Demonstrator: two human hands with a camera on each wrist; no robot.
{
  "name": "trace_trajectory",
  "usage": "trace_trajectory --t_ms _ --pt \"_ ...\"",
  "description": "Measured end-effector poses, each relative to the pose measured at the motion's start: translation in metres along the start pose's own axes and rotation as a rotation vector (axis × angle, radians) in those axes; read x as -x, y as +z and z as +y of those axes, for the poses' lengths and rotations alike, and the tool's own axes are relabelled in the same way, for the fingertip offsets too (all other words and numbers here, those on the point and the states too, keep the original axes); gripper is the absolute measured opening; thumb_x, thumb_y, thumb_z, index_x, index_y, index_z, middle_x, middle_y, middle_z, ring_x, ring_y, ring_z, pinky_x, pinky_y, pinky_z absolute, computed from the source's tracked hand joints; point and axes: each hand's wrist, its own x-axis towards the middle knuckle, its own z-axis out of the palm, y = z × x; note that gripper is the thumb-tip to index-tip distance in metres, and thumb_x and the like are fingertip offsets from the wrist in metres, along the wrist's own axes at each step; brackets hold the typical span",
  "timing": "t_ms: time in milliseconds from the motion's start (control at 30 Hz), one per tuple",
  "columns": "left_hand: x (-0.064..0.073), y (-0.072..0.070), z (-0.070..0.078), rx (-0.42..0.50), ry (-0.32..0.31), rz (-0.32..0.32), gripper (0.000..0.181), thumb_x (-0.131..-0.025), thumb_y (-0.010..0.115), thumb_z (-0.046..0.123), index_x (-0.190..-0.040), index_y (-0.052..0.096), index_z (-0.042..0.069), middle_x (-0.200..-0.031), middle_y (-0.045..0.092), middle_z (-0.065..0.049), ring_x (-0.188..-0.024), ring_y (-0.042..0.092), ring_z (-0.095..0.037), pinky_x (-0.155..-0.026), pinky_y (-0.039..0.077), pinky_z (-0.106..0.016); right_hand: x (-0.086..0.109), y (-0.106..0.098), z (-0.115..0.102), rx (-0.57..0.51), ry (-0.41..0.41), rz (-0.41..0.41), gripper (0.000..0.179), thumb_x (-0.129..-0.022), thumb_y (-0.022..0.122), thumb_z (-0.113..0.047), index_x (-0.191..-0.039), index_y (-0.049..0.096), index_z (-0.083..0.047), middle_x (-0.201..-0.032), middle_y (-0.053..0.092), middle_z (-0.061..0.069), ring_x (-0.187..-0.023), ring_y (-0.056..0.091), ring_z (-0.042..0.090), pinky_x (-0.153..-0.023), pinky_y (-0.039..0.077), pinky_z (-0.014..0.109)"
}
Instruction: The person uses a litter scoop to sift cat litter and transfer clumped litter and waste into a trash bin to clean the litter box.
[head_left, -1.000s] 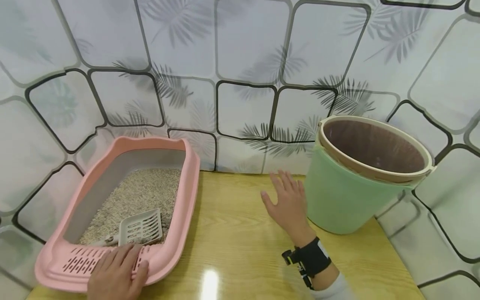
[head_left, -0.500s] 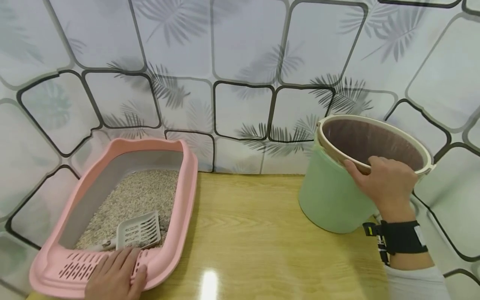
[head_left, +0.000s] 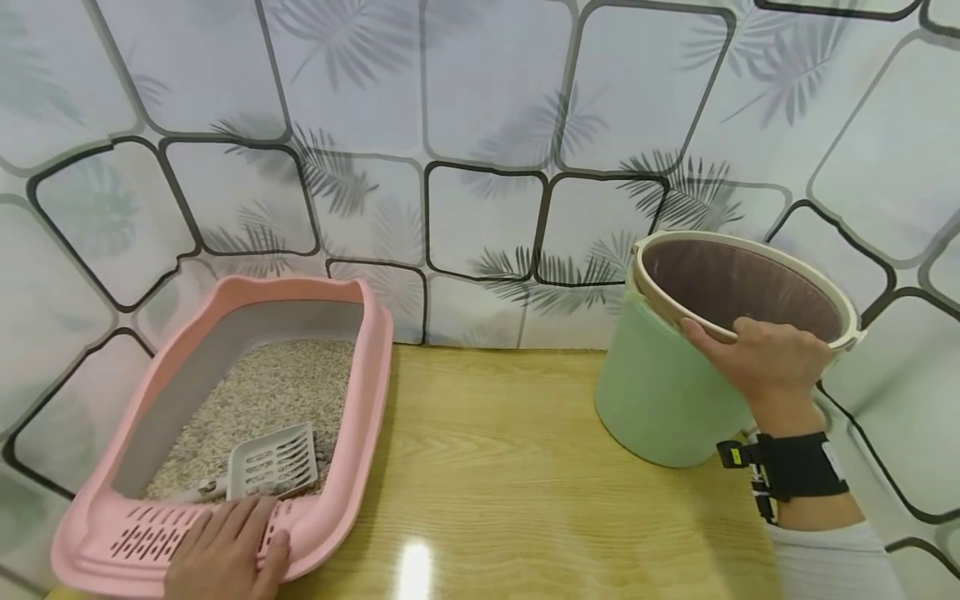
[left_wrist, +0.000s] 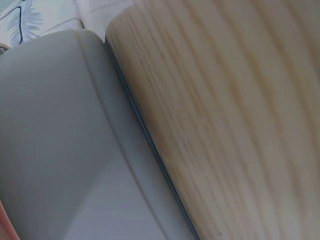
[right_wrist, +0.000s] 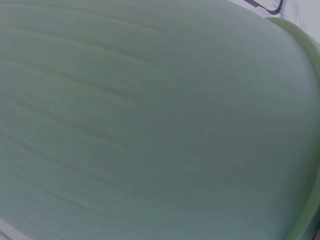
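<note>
At the left of the head view stands a pink-rimmed litter box [head_left: 375, 400] with grey inner walls and grainy litter [head_left: 262, 392] inside. A pale grey slotted litter scoop [head_left: 273, 458] lies on the litter near the front. My left hand [head_left: 228, 546] rests on the box's perforated front ledge, its fingers fairly straight. On the right, my right hand [head_left: 776, 362] grips the near rim of a pale green trash can [head_left: 660, 400], fingers over the edge and thumb along it. The can has a cream ring [head_left: 750, 240] and a dark brown bag lining [head_left: 720, 275].
A light wood table [head_left: 480, 467] lies between box and can. Patterned panels [head_left: 487, 217] enclose the back and sides. The left wrist view shows the box's grey lower side [left_wrist: 60, 130] against the wood; the can's green wall [right_wrist: 200, 120] fills the right wrist view.
My right hand has moved right from above the table to the can's rim and taken hold there. My left hand has stayed on the litter box ledge.
</note>
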Motion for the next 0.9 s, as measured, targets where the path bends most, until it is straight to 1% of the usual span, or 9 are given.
trace_trajectory --t_ms 67,200,300,400,467,567,800,900 --pt "0.000 0.001 -0.001 0.002 0.019 0.024 0.038 -0.092 0.055 0.037 -0.114 0.068 0.008 -0.112 0.070 -0.013 -0.104 0.061 -0.035 -0.096 0.038 -0.047 0.000 -0.001 0.000 -0.005 0.004 -0.006 0.086 -0.083 0.026 -0.083 -0.042 0.027 -0.008 -0.041 0.020 0.004 -0.041 0.011 0.017 -0.047 0.005 0.030" --pt "0.000 0.002 -0.002 -0.008 0.049 0.036 0.042 -0.093 0.051 0.040 -0.117 0.068 0.008 -0.115 0.069 -0.013 -0.107 0.061 -0.035 -0.098 0.037 -0.046 0.000 -0.003 0.003 0.002 -0.006 -0.039 0.086 -0.084 0.024 -0.083 -0.042 0.027 -0.009 -0.042 0.020 0.003 -0.042 0.010 0.016 -0.046 0.004 0.030" --pt "0.000 0.003 -0.003 -0.005 0.063 0.058 0.044 -0.093 0.050 0.040 -0.117 0.067 0.008 -0.115 0.069 -0.013 -0.107 0.061 -0.035 -0.098 0.037 -0.048 0.000 -0.001 0.004 -0.005 0.009 -0.043 0.086 -0.082 0.024 -0.085 -0.042 0.027 -0.009 -0.042 0.019 0.003 -0.041 0.010 0.017 -0.046 0.004 0.030" --pt "0.001 0.002 -0.004 0.000 0.061 0.082 0.043 -0.092 0.050 0.040 -0.116 0.067 0.008 -0.113 0.070 -0.014 -0.105 0.061 -0.035 -0.098 0.037 -0.049 0.002 0.002 0.001 -0.018 0.041 -0.016 0.087 -0.079 0.025 -0.088 -0.042 0.027 -0.010 -0.041 0.019 0.003 -0.040 0.010 0.018 -0.046 0.004 0.031" --pt "0.002 0.002 -0.004 0.000 0.058 0.083 0.043 -0.092 0.050 0.040 -0.115 0.068 0.008 -0.112 0.070 -0.013 -0.105 0.061 -0.035 -0.097 0.037 -0.048 0.004 0.003 -0.003 -0.021 0.052 0.002 0.086 -0.078 0.025 -0.089 -0.042 0.026 -0.010 -0.041 0.019 0.003 -0.038 0.011 0.019 -0.045 0.004 0.032" --pt "0.002 0.000 -0.003 -0.006 0.046 0.072 0.043 -0.093 0.050 0.041 -0.114 0.068 0.008 -0.112 0.070 -0.013 -0.104 0.062 -0.035 -0.097 0.037 -0.048 0.004 0.002 -0.011 -0.007 0.029 0.062 0.086 -0.079 0.027 -0.087 -0.042 0.026 -0.010 -0.042 0.018 0.003 -0.039 0.010 0.020 -0.046 0.003 0.032" --pt "0.000 0.000 -0.003 -0.002 0.047 0.075 0.042 -0.093 0.049 0.040 -0.114 0.068 0.008 -0.112 0.070 -0.014 -0.105 0.061 -0.036 -0.097 0.037 -0.049 0.002 -0.009 -0.036 -0.036 -0.013 0.070 0.085 -0.082 0.026 -0.085 -0.042 0.024 -0.010 -0.042 0.018 0.002 -0.040 0.009 0.017 -0.047 0.003 0.030" --pt "0.001 0.001 -0.003 -0.001 0.055 0.082 0.042 -0.092 0.049 0.039 -0.114 0.067 0.008 -0.112 0.070 -0.013 -0.105 0.061 -0.035 -0.097 0.037 -0.049 0.003 -0.011 -0.046 -0.046 -0.038 0.117 0.084 -0.083 0.030 -0.083 -0.041 0.023 -0.010 -0.042 0.017 0.002 -0.041 0.007 0.016 -0.048 0.002 0.030"
